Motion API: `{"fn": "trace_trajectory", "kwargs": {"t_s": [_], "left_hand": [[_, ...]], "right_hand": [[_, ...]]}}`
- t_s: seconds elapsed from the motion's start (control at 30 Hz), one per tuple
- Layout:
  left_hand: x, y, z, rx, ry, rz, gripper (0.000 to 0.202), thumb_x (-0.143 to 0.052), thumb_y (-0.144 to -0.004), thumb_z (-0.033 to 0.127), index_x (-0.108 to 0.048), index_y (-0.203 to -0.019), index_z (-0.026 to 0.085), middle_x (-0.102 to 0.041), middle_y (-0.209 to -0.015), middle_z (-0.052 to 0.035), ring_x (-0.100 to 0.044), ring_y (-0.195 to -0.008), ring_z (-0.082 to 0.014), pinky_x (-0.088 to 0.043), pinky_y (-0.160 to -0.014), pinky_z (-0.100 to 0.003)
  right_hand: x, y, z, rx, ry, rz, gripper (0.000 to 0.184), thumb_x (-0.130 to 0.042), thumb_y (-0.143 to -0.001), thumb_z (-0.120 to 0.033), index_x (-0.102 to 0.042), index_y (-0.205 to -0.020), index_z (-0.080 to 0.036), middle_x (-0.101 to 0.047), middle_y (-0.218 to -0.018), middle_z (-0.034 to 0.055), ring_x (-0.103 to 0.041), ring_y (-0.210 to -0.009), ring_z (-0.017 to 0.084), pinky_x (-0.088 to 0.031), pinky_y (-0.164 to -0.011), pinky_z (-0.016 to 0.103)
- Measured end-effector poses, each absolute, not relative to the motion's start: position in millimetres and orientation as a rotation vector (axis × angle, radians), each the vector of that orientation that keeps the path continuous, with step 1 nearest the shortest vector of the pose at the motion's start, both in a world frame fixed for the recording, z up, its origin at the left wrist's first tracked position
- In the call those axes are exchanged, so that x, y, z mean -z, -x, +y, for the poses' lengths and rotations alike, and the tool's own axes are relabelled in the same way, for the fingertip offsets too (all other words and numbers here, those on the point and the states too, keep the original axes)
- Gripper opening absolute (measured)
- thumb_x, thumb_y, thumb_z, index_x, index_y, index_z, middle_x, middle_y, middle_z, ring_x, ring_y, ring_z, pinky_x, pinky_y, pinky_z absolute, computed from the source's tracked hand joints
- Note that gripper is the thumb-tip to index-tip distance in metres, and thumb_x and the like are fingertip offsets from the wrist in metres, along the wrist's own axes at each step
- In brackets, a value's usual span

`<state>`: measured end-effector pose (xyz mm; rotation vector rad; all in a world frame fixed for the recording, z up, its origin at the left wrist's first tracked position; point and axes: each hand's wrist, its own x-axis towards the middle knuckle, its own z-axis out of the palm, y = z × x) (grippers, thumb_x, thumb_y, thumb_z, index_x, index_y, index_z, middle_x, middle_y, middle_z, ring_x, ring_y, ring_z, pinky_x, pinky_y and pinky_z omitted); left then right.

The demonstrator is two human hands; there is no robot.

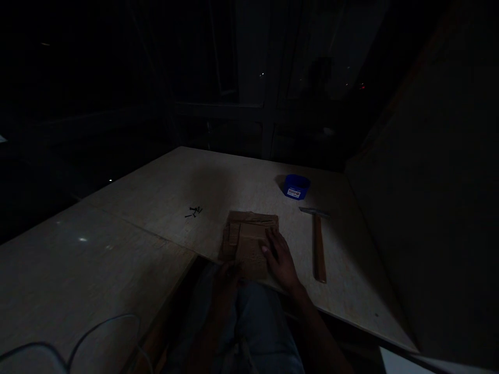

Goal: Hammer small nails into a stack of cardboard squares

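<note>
A small stack of brown cardboard pieces (252, 255) lies at the table's near edge, right in front of me. The upper piece has a row of small marks or holes across it. My right hand (281, 262) rests on the stack's right side, fingers stretched forward and thumb apart on top. Deep in shadow, my left hand (226, 278) has its fingers curled at the near left corner of the cardboard; their exact grip is hard to see. To the right lies a hammer (318, 249) with a wooden handle, its head pointing away from me.
Several dark nails (194, 212) lie loose left of the cardboard. A blue plastic container (297, 187) with a white label stands at the back right. A cable (105, 318) loops over the near left. A panel (429, 218) rises along the right. The surroundings are very dark.
</note>
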<state>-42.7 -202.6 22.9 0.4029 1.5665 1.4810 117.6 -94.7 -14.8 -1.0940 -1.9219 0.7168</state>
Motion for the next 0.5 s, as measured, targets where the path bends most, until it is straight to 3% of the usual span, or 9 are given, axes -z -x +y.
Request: {"fn": "trace_trajectory", "kwargs": {"t_s": [0.1,0.2,0.37,0.5], "left_hand": [[-16.0,47.7,-195.9,-1.506,-0.393,1.529,0.051,-0.087,-0.055,0.047,-0.070,-0.092,0.016,-0.075,-0.091,-0.0080,-0.072,-0.076,-0.0215,-0.060,-0.060,-0.030],[-4.6,54.1,-191.6,-1.410,-0.360,1.497,0.053,-0.090,-0.054,0.047,-0.068,-0.092,0.016,-0.075,-0.084,-0.0061,-0.073,-0.069,-0.0215,-0.060,-0.058,-0.031],[9.1,61.1,-196.2,-1.277,-0.302,1.482,0.058,-0.087,-0.063,0.051,-0.067,-0.106,0.019,-0.077,-0.089,-0.0091,-0.075,-0.068,-0.0238,-0.060,-0.058,-0.033],[14.4,71.0,-204.5,-1.358,-0.286,1.542,0.053,-0.082,-0.066,0.056,-0.067,-0.101,0.019,-0.076,-0.088,-0.0093,-0.074,-0.065,-0.0228,-0.058,-0.054,-0.031]], "right_hand": [[13.0,-119.2,-95.3,-0.733,1.071,-1.892,0.056,-0.050,-0.100,-0.046,-0.042,-0.153,-0.029,-0.037,-0.162,0.0084,-0.031,-0.150,0.029,-0.029,-0.120,0.059],[15.6,-121.3,-96.2,-0.715,1.053,-1.853,0.054,-0.050,-0.100,-0.045,-0.043,-0.152,-0.031,-0.038,-0.162,0.0075,-0.032,-0.149,0.028,-0.030,-0.120,0.057],[15.2,-124.0,-98.9,-0.673,1.033,-1.804,0.047,-0.053,-0.099,-0.043,-0.054,-0.143,-0.028,-0.046,-0.156,0.0099,-0.039,-0.145,0.029,-0.035,-0.118,0.056],[7.5,-125.5,-101.7,-0.671,1.025,-1.739,0.039,-0.053,-0.099,-0.040,-0.060,-0.135,-0.027,-0.054,-0.148,0.0109,-0.047,-0.139,0.029,-0.039,-0.115,0.056]]}}
